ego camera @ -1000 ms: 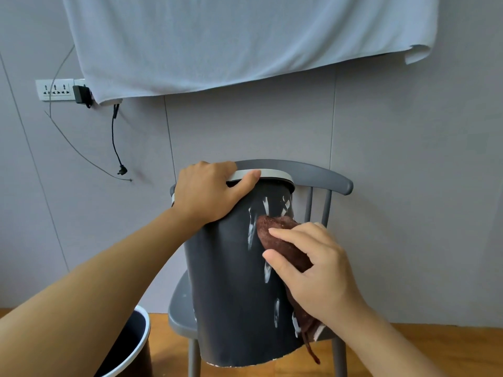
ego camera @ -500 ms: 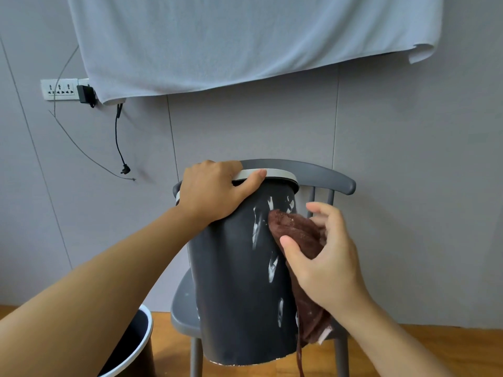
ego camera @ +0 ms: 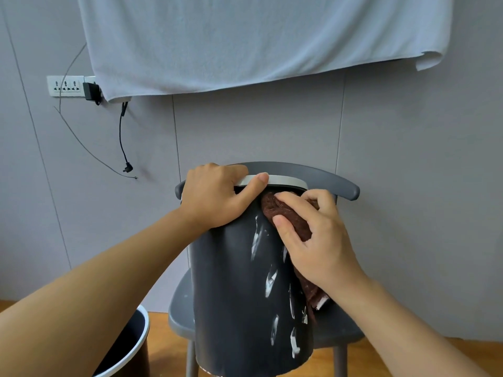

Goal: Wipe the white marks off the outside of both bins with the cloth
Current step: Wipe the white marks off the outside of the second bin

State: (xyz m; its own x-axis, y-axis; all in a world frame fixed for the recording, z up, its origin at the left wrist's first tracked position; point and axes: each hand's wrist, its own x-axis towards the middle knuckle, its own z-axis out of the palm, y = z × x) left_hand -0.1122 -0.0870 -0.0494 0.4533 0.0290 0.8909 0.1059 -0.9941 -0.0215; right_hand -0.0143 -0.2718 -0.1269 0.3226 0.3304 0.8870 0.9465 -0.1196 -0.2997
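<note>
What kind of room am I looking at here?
Probably a plain indoor room in a home or a staged test space: a grey panelled wall with a socket strip, a pale cloth sheet hung over it, a grey chair and wooden floor.

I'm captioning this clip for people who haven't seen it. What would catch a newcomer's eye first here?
Centre frame, a dark bin streaked with white marks stands on a grey chair. The left hand grips its pale rim while the right hand presses a brown cloth just under that rim. A pale sheet hangs on the wall above.
</note>
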